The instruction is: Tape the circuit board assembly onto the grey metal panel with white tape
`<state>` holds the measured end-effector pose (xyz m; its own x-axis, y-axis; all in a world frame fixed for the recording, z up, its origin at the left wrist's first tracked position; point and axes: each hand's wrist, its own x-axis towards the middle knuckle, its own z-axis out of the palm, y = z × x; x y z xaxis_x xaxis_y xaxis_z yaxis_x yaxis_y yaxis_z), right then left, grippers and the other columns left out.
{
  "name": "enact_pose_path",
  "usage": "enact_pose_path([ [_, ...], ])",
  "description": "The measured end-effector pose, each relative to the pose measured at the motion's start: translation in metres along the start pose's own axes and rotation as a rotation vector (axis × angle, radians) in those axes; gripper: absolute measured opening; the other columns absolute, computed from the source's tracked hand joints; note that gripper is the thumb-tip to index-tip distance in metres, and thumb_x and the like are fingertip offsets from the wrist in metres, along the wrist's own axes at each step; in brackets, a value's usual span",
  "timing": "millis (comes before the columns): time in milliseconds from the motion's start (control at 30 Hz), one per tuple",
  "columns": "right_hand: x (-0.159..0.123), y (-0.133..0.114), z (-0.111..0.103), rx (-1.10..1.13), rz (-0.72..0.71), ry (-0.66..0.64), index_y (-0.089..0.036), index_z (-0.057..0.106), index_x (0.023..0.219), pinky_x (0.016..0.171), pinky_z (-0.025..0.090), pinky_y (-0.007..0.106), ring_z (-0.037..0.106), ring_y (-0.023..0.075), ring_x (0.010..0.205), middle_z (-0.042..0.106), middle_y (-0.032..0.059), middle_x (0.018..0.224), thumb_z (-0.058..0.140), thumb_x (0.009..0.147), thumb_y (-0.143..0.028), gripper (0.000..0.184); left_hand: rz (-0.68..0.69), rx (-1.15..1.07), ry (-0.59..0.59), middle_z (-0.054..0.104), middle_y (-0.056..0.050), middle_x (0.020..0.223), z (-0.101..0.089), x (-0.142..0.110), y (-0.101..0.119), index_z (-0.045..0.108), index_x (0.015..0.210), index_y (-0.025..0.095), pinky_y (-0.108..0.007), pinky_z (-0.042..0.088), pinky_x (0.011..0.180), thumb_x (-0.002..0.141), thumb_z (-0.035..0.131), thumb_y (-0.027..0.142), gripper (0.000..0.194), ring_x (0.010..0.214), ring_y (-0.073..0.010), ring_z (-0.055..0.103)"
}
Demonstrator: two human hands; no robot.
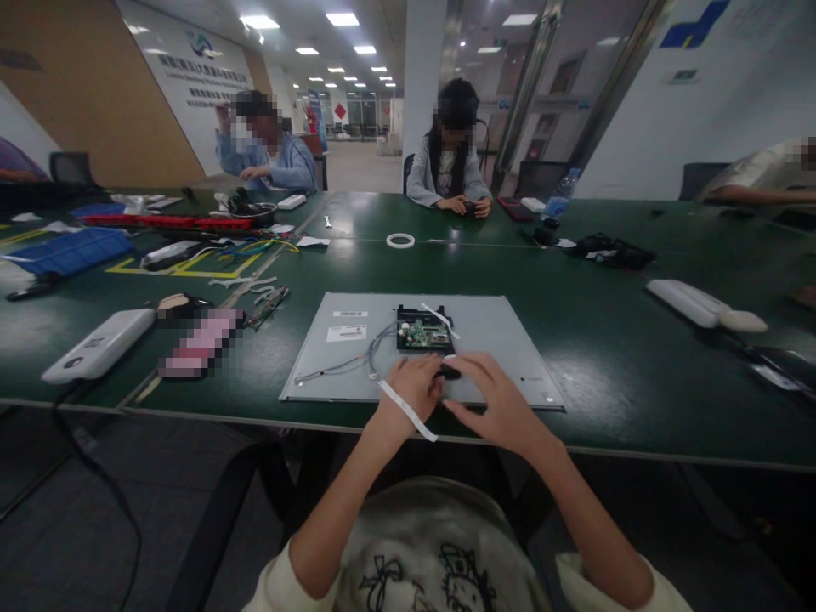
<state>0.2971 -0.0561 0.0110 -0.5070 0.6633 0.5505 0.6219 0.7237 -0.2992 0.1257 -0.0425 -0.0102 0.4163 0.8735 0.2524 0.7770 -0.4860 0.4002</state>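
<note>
In front of me lies a flat grey panel [344, 361] with labels. On it sits a green circuit board [422, 331] in a black frame, with grey cables [371, 353] running to the left. A white strip lies slantwise over the frame. My left hand [411, 387], closed and low over the panel's near edge, holds a small black piece [450, 372] whose kind I cannot make out. White tape [408, 410] lies across the left wrist. My right hand [497, 399] curves around the piece's other side, thumb and forefinger spread, fingertips close to it.
A pink phone [202, 342], a white power bank [100, 344] and pliers [268, 306] lie to the left. A tape roll [400, 240] lies beyond the panel. A white device [688, 303] is at the right. A blue tray [70, 249] stands far left. Other people sit around the table.
</note>
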Motion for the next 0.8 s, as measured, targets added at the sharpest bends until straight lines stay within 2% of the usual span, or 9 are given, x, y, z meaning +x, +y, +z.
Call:
enact_pose_path([
  [100,-0.003,-0.026,-0.005,-0.004,-0.223,-0.146,-0.019,0.040,0.133,0.096,0.041,0.041,0.043,0.0243,0.116,0.047,0.0128,0.125,0.059,0.079,-0.028,0.058,0.007,-0.015,-0.059,0.052,-0.009,0.131,-0.001,-0.002,-0.004,0.049,0.125,0.018,-0.042,0.032,0.106,0.089,0.042,0.019,0.037,0.125,-0.0194,0.044],
  [167,-0.003,-0.036,-0.003,-0.040,-0.298,-0.152,-0.020,0.046,0.129,0.094,0.043,0.040,0.046,0.0231,0.113,0.052,0.0112,0.121,0.058,0.079,-0.023,0.051,0.006,-0.005,-0.092,0.050,-0.009,0.134,-0.002,-0.003,-0.005,0.046,0.128,0.018,-0.043,0.030,0.108,0.090,0.041,0.021,0.039,0.127,-0.0188,0.042],
  [300,0.000,-0.044,0.004,-0.051,-0.393,-0.009,-0.019,0.059,0.112,0.087,0.048,0.033,0.055,0.0170,0.098,0.063,0.0068,0.105,0.055,0.082,-0.014,0.030,-0.004,0.035,-0.115,0.049,-0.008,0.135,-0.005,-0.001,-0.002,0.044,0.130,0.018,-0.044,0.032,0.107,0.089,0.044,0.021,0.041,0.128,-0.0187,0.041],
  [433,0.007,-0.045,0.005,0.049,-0.452,0.097,-0.019,0.062,0.105,0.080,0.050,0.029,0.059,0.0136,0.092,0.068,0.0033,0.097,0.054,0.085,-0.012,0.023,-0.012,0.030,-0.136,0.047,-0.007,0.136,-0.005,0.000,-0.005,0.044,0.130,0.018,-0.044,0.031,0.107,0.089,0.045,0.020,0.041,0.128,-0.0200,0.042],
  [533,0.017,-0.045,0.000,0.105,-0.412,0.157,-0.018,0.065,0.099,0.077,0.051,0.026,0.062,0.0123,0.088,0.069,0.0031,0.093,0.054,0.085,-0.014,0.018,0.055,0.010,-0.105,0.045,-0.008,0.138,-0.004,-0.005,-0.008,0.043,0.130,0.018,-0.043,0.031,0.108,0.089,0.043,0.020,0.041,0.129,-0.0194,0.040],
  [633,0.038,-0.036,-0.006,0.107,-0.286,0.251,-0.020,0.068,0.094,0.078,0.051,0.026,0.063,0.0125,0.086,0.070,0.0035,0.091,0.052,0.087,-0.017,0.018,0.098,-0.023,-0.015,0.050,-0.007,0.134,-0.006,-0.012,-0.009,0.047,0.126,0.019,-0.041,0.029,0.109,0.088,0.044,0.019,0.038,0.126,-0.0182,0.043],
  [733,0.073,-0.019,-0.005,0.020,-0.129,0.431,-0.021,0.070,0.091,0.077,0.052,0.027,0.065,0.0137,0.083,0.070,0.0033,0.089,0.050,0.088,-0.022,0.020,0.089,-0.036,0.105,0.056,-0.006,0.127,-0.015,-0.017,-0.012,0.050,0.122,0.020,-0.040,0.029,0.109,0.089,0.043,0.018,0.034,0.122,-0.0176,0.047],
  [800,0.098,-0.007,0.002,-0.035,-0.082,0.517,-0.021,0.070,0.091,0.080,0.050,0.028,0.064,0.0140,0.086,0.070,0.0035,0.091,0.049,0.089,-0.024,0.022,0.021,-0.013,0.201,0.059,-0.006,0.122,-0.024,-0.021,-0.018,0.052,0.119,0.020,-0.040,0.031,0.107,0.089,0.041,0.018,0.031,0.122,-0.0181,0.047],
])
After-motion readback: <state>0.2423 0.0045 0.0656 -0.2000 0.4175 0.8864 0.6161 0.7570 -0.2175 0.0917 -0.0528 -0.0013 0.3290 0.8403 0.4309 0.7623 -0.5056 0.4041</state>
